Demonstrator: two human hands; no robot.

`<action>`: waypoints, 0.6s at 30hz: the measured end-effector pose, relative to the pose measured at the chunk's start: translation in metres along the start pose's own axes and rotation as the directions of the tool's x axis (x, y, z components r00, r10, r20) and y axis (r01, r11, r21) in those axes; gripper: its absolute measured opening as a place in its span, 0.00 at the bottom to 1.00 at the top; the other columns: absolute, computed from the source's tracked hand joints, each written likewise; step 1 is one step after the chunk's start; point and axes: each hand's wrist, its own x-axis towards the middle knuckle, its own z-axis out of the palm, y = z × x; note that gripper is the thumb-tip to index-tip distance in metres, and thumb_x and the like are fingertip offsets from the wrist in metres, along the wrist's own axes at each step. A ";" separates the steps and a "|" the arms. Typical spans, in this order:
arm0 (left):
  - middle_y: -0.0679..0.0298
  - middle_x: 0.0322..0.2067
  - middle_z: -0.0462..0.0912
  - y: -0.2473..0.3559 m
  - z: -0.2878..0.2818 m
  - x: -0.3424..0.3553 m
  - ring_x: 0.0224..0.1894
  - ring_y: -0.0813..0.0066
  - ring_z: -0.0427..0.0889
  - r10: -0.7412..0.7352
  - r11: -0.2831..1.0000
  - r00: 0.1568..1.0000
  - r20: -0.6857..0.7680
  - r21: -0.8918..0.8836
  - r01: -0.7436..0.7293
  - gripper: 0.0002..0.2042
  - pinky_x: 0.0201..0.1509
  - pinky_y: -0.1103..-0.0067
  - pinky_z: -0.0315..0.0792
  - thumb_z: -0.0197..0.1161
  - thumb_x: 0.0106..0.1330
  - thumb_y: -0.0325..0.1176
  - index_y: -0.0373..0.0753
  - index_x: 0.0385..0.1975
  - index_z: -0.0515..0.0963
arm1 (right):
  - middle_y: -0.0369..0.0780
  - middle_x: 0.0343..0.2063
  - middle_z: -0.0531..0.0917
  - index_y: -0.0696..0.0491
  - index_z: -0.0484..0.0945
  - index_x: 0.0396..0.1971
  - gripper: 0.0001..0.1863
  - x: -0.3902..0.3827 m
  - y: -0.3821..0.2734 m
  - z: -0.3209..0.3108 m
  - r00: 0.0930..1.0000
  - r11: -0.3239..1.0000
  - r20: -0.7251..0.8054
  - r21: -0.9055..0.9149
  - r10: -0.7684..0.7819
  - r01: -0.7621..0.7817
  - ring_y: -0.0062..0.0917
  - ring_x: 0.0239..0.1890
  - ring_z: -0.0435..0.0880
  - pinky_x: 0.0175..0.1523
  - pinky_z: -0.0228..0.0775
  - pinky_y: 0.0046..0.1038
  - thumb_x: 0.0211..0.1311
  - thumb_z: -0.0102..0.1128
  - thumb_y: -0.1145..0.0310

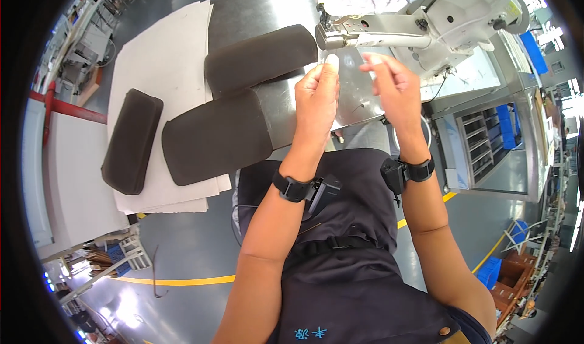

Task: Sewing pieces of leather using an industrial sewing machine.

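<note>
My left hand (pixel 316 103) is raised at the table's front edge, beside the sewing machine's free arm (pixel 371 38). Its fingers are curled in and the thumb lies along the top; whatever they pinch, if anything, is hidden. To its right hovers my right hand (pixel 400 94), fingers bent but apart, with nothing visible in them. Left of my hands lie dark brown padded covers: a long one (pixel 261 59) at the back, a wider flat one (pixel 216 138) nearer me, and a narrow one (pixel 132 142) at the far left.
White sheets (pixel 159 42) lie under the covers on a steel tabletop (pixel 258 6). The white sewing machine body (pixel 456 24) fills the back right. A metal cabinet with shelves (pixel 480 146) stands at right. Yellow lines (pixel 182 281) mark the grey floor.
</note>
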 end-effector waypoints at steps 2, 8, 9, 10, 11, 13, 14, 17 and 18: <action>0.79 0.21 0.66 -0.002 0.002 -0.001 0.19 0.92 0.58 0.066 0.998 0.997 -0.048 0.021 -0.065 0.19 0.21 0.86 0.51 0.57 0.80 0.44 0.46 0.24 0.70 | 0.36 0.38 0.89 0.59 0.86 0.48 0.14 -0.007 -0.026 0.023 0.994 0.993 0.094 0.103 -0.063 0.053 0.08 0.30 0.78 0.33 0.71 0.17 0.76 0.58 0.65; 0.81 0.18 0.63 -0.014 -0.003 -0.024 0.18 0.92 0.55 0.065 0.992 0.996 -0.053 0.110 -0.059 0.21 0.20 0.84 0.47 0.56 0.81 0.46 0.47 0.22 0.69 | 0.34 0.31 0.87 0.56 0.83 0.56 0.15 -0.005 -0.048 0.043 0.979 0.908 0.168 0.417 -0.112 0.032 0.08 0.26 0.74 0.30 0.67 0.15 0.76 0.57 0.68; 0.81 0.17 0.62 -0.017 -0.006 -0.031 0.18 0.92 0.55 0.032 0.992 0.997 -0.065 0.127 -0.024 0.21 0.20 0.83 0.47 0.55 0.81 0.46 0.48 0.21 0.69 | 0.34 0.31 0.87 0.56 0.83 0.56 0.15 -0.005 -0.045 0.043 0.980 0.902 0.168 0.430 -0.110 0.027 0.08 0.26 0.74 0.30 0.67 0.15 0.76 0.57 0.68; 0.80 0.17 0.62 -0.023 -0.008 -0.039 0.17 0.91 0.55 0.021 0.990 0.998 -0.052 0.139 -0.013 0.22 0.20 0.83 0.47 0.55 0.81 0.46 0.48 0.20 0.68 | 0.32 0.28 0.84 0.56 0.83 0.55 0.15 -0.006 -0.041 0.043 0.969 0.891 0.222 0.455 -0.106 -0.007 0.08 0.26 0.72 0.29 0.65 0.15 0.76 0.57 0.68; 0.80 0.17 0.62 -0.028 -0.012 -0.047 0.17 0.91 0.55 0.016 0.989 0.998 -0.056 0.149 -0.008 0.22 0.20 0.83 0.47 0.55 0.81 0.46 0.48 0.20 0.68 | 0.29 0.25 0.80 0.56 0.84 0.55 0.15 -0.009 -0.035 0.043 0.960 0.884 0.269 0.463 -0.077 -0.059 0.08 0.25 0.70 0.29 0.63 0.16 0.76 0.57 0.69; 0.80 0.17 0.62 -0.039 -0.018 -0.068 0.17 0.91 0.55 -0.024 0.981 0.999 -0.026 0.191 0.029 0.22 0.20 0.84 0.48 0.56 0.81 0.45 0.47 0.20 0.67 | 0.26 0.22 0.72 0.56 0.84 0.55 0.15 -0.032 -0.020 0.043 0.964 0.875 0.266 0.471 -0.021 -0.111 0.08 0.24 0.66 0.29 0.60 0.16 0.76 0.56 0.70; 0.80 0.17 0.62 -0.042 -0.023 -0.075 0.18 0.91 0.55 -0.075 0.958 0.996 -0.041 0.273 0.083 0.21 0.20 0.84 0.49 0.55 0.81 0.45 0.46 0.21 0.68 | 0.26 0.22 0.72 0.56 0.84 0.55 0.15 -0.043 -0.013 0.046 0.966 0.892 0.259 0.442 -0.022 -0.098 0.08 0.25 0.66 0.29 0.60 0.16 0.76 0.55 0.71; 0.77 0.19 0.65 -0.048 -0.028 -0.097 0.24 0.88 0.58 -0.158 0.893 0.985 -0.074 0.414 0.175 0.24 0.26 0.81 0.55 0.54 0.82 0.43 0.39 0.20 0.67 | 0.25 0.23 0.72 0.55 0.84 0.55 0.14 -0.068 0.010 0.043 0.962 0.873 0.272 0.472 -0.016 -0.119 0.07 0.26 0.66 0.31 0.60 0.15 0.76 0.54 0.72; 0.77 0.19 0.65 -0.049 -0.028 -0.100 0.24 0.88 0.58 -0.095 0.906 0.995 -0.038 0.410 0.102 0.24 0.26 0.81 0.55 0.54 0.82 0.43 0.39 0.20 0.67 | 0.24 0.24 0.72 0.55 0.84 0.54 0.14 -0.073 0.017 0.042 0.976 0.881 0.217 0.463 -0.008 -0.095 0.07 0.26 0.66 0.31 0.60 0.15 0.76 0.54 0.72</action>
